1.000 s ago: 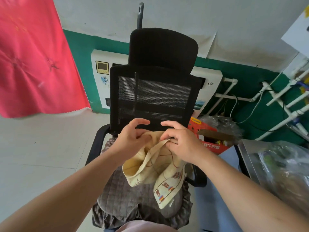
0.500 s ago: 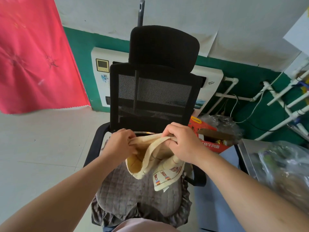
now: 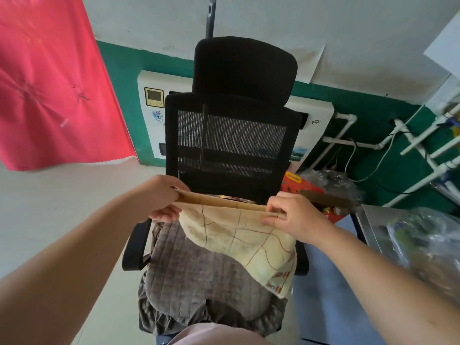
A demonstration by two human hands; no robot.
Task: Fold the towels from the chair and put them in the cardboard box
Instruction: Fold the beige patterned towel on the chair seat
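Chair (image 3: 231,135): black mesh office chair facing the person; taken here as the landmark for every place below.
Seat cushion (image 3: 199,277): grey quilted pad covering the chair's seat; no other towel shows on it, though the stretched towel hides part of the seat.
Towel (image 3: 239,235): cream cloth with thin brown lines and a small coloured print at its lower corner, held up in the air in front of the chair's backrest and above the seat, its top edge pulled into a line, the rest hanging down toward the chair's right armrest.
Cardboard box (image 3: 323,197): red-printed box with a brown flap, on the floor just right of the chair, beside crumpled clear plastic; its inside is not visible, so whether any towel is in it cannot be told.
Left hand (image 3: 161,197): at the left end of the towel's top edge, fingers closed in a pinch on the cloth.
Right hand (image 3: 293,215): at the right end of the same edge, thumb and forefinger pinched narrow on the hem, other fingers curled.
Done: this towel is off the seat and spread out flat between the hands.
Left: by my judgement, every fold of it, then placing it in the box right of the chair.
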